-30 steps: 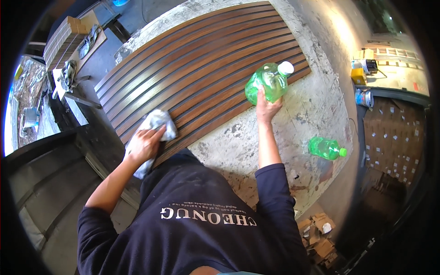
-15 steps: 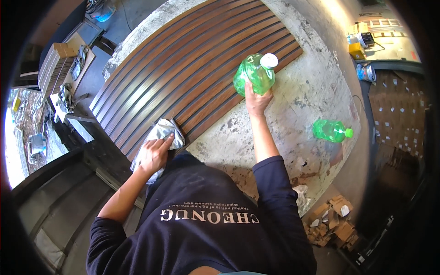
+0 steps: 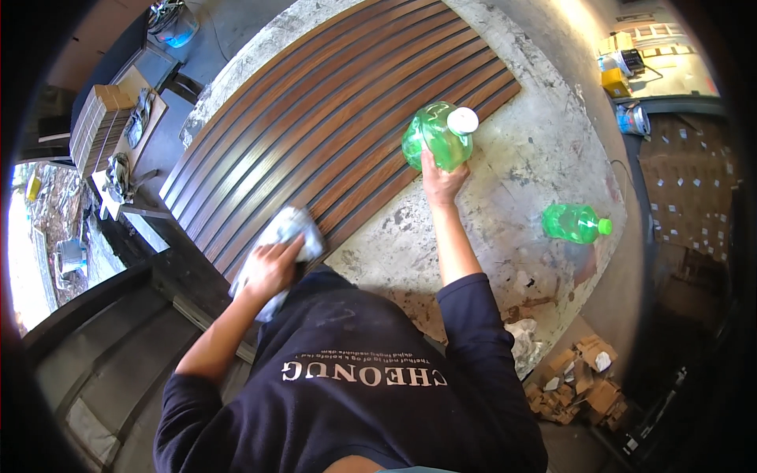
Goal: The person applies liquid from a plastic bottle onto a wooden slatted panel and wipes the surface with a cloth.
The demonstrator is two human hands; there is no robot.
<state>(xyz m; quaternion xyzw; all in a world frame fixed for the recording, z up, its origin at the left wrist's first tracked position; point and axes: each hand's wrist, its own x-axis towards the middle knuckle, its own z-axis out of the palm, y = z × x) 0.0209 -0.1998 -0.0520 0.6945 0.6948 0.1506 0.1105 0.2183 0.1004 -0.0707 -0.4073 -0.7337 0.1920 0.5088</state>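
Observation:
My left hand (image 3: 270,272) is closed on a pale, crumpled cloth (image 3: 290,226), somewhat smeared by motion. It presses this cloth against the near left end of a brown wood-grain slatted panel (image 3: 339,110) with dark grooves. My right hand (image 3: 445,185) grips a large, clear green plastic bottle (image 3: 435,130) with a white cap, tilted above the panel's near edge. The fingers behind that bottle are partly hidden. Farther right, a second green bottle (image 3: 572,224) with a green cap lies on its side.
A paint-stained whitish table (image 3: 505,197) carries the panel. Crumpled white plastic (image 3: 523,339) sits at its near right edge. Torn cardboard (image 3: 583,378) is heaped on the floor below. Left of the table, a low stand holds a stack of strapped boards (image 3: 101,126) and grey rags (image 3: 118,177).
The cloth under my left hand has shifted slightly and its shape has changed. My right hand still holds the large bottle, now tipped a little differently. The whole view has moved slightly.

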